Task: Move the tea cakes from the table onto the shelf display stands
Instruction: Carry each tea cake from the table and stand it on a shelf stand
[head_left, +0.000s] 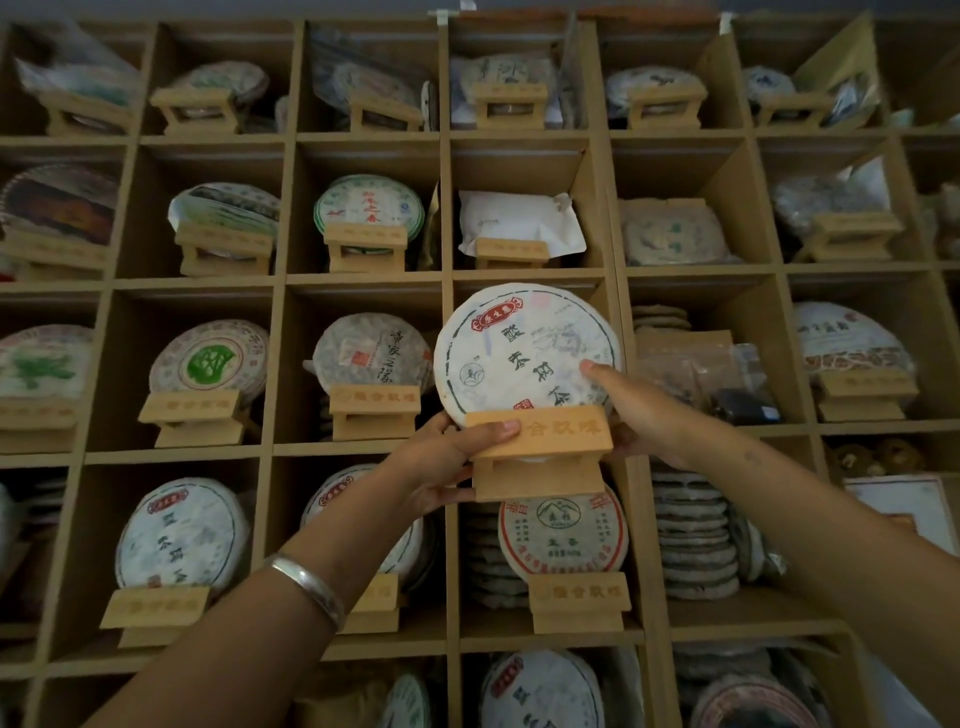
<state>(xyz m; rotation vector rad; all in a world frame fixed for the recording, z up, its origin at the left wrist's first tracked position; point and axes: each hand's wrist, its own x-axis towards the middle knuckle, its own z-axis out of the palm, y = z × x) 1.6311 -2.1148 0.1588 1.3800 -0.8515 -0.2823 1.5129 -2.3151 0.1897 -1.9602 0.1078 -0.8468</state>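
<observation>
A round white-wrapped tea cake (524, 353) with dark characters and a red label stands upright in a wooden display stand (540, 452). The stand is held in the air in front of the shelf compartment (613, 301) in the middle of the wall of cubbies. My left hand (452, 457) grips the stand's left end, thumb across its front board. My right hand (634, 410) holds the right side, thumb pressed on the cake's face, fingers hidden behind.
The wooden shelf unit (291, 280) fills the view, nearly every cubby holding a tea cake on a stand. Another cake on a stand (563, 540) sits just below my hands. Stacks of bare cakes (696, 535) lie in the cubby at lower right.
</observation>
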